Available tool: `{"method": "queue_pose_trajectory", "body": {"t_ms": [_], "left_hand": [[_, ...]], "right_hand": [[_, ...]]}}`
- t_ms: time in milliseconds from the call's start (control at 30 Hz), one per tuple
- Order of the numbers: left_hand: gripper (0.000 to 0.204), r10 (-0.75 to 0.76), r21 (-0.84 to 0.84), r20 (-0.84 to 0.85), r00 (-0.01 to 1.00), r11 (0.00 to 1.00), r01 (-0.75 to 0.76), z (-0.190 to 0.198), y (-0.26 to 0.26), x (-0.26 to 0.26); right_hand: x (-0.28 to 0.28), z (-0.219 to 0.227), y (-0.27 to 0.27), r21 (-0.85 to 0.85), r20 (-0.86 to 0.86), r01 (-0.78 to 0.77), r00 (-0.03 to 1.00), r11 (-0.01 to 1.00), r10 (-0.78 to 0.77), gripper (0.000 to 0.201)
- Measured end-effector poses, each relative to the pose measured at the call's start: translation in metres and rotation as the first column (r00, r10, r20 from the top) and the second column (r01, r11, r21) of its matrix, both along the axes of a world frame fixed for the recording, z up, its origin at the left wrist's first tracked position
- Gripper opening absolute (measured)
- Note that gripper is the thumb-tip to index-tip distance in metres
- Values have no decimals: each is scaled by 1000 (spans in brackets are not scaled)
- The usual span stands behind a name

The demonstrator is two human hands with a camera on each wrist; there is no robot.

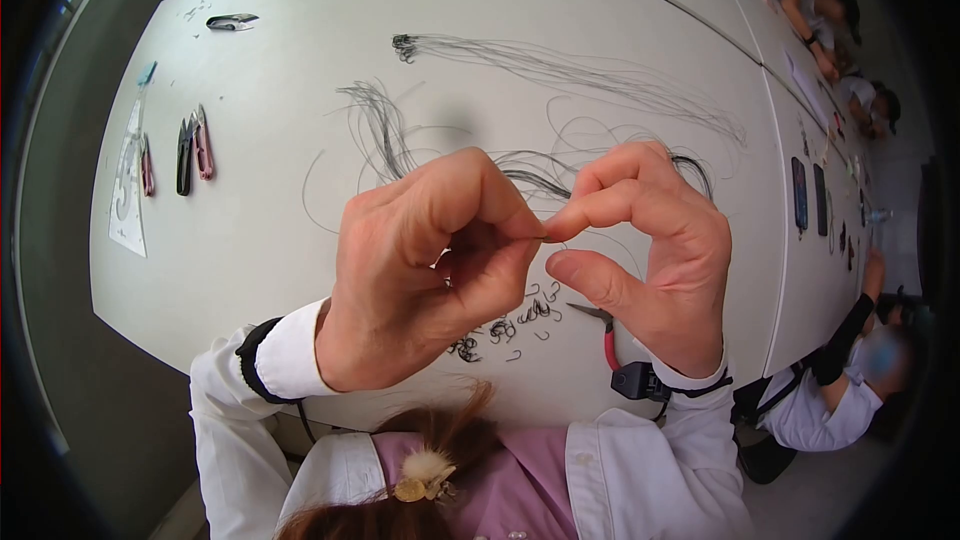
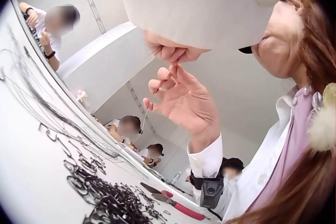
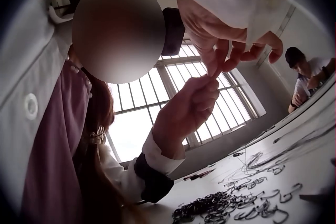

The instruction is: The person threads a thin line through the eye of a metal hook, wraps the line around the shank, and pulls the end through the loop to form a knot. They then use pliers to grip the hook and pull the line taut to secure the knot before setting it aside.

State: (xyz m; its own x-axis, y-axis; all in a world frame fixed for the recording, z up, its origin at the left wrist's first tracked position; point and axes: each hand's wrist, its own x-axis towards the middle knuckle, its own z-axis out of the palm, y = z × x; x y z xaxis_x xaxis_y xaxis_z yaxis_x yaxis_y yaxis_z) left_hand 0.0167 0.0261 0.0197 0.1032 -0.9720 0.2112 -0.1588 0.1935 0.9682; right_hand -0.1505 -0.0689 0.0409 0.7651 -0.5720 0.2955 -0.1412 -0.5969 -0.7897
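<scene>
In the head view my left hand (image 1: 430,265) pinches a fish hook (image 1: 543,236) between curled fingertips, and most of that hook is hidden. My right hand (image 1: 655,245) meets it at the index fingertip, with its thumb held apart. A thin fishing line (image 2: 143,129) hangs from a finger of the right hand in the left wrist view. Below the hands lies a loose pile of black fish hooks (image 1: 540,308), larger in the right wrist view. Behind them a bundle of fishing lines (image 1: 385,135) spreads over the table.
Red-handled pliers (image 1: 611,345) lie beside the right wrist. Another bundle of lines with hooks (image 1: 404,47) lies farther back. Thread snips (image 1: 185,155), pink snips (image 1: 203,145) and a clear set square (image 1: 128,190) are at the left. Several people sit along the tables at the right.
</scene>
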Motion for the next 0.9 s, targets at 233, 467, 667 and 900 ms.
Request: {"method": "queue_pose_trajectory", "body": {"t_ms": [233, 467, 667, 900], "left_hand": [[10, -24, -37, 85, 996, 999, 27, 0, -1, 1], [10, -10, -49, 56, 998, 999, 13, -3, -1, 1], [9, -46, -18, 10, 999, 999, 46, -3, 0, -1], [5, -54, 227, -363, 930, 963, 144, 2, -1, 1]], "right_hand": [[0, 1, 3, -174, -9, 72, 997, 982, -74, 16], [3, 1, 4, -153, 29, 84, 996, 985, -81, 19], [3, -2, 7, -287, 47, 151, 989, 946, -144, 18], [2, -7, 7, -494, 114, 191, 981, 848, -155, 17]]}}
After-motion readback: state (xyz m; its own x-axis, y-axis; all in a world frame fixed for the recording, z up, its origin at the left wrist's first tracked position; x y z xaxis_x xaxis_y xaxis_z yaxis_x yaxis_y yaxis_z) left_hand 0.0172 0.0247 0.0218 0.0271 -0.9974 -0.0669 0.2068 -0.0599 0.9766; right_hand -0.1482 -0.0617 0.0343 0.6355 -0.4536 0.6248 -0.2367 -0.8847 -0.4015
